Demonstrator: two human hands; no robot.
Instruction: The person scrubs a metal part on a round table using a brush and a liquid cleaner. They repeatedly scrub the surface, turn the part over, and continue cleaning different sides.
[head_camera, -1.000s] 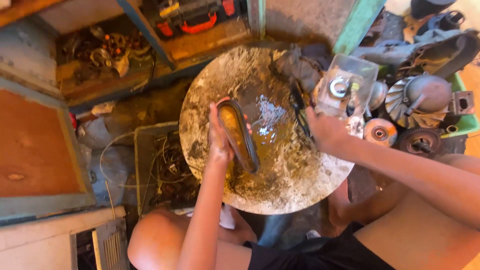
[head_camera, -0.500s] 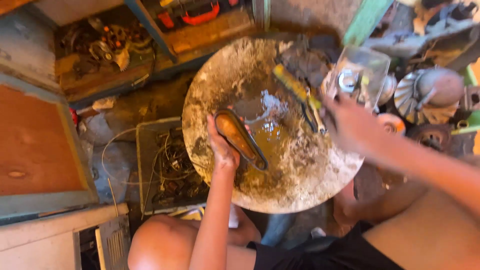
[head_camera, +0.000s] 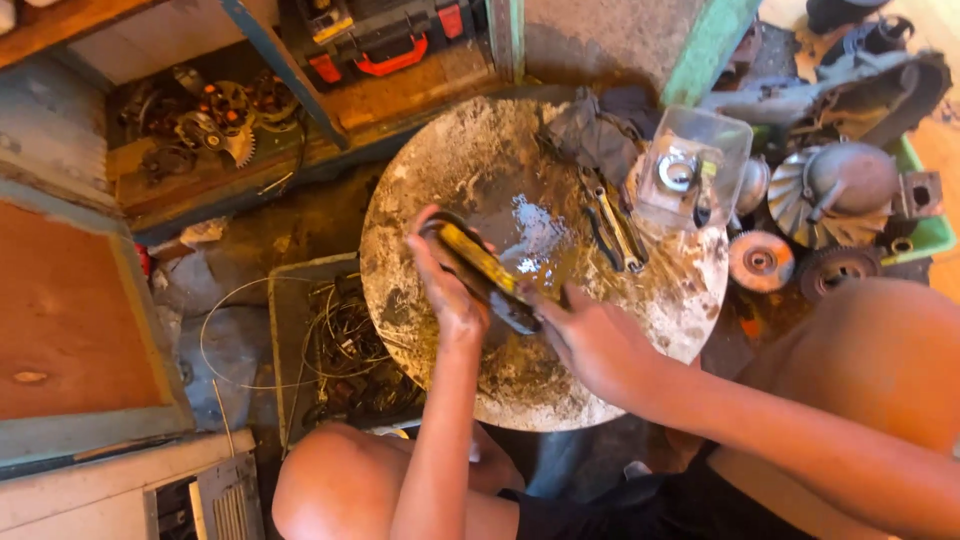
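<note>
A cluttered workshop floor seen from above, with a round, stained metal basin (head_camera: 600, 370) in the middle, wet at its centre. At the far left lies a reddish board (head_camera: 70, 310) in a blue-grey frame, and above it a wooden shelf (head_camera: 200, 165) holds gears and saw-toothed discs. Just left of the basin sits a shallow crate (head_camera: 285, 330) full of tangled wire. Over the basin's left half, the left hand (head_camera: 445, 285) is closed around one end of an oval, yellow-brown metal part (head_camera: 478, 265), which tilts above the wet middle. The right hand (head_camera: 590, 340) meets the part's lower end, fingers curled around it; whether it also holds something else cannot be told. Near the basin's upper right rim lie dark rags (head_camera: 600, 135) and two wrenches (head_camera: 612, 225), side by side. A clear plastic tub (head_camera: 700, 160) with a metal ring inside rests on the right rim. Beyond it, off the basin, are a finned metal wheel (head_camera: 820, 200) and a small disc (head_camera: 760, 262).
</note>
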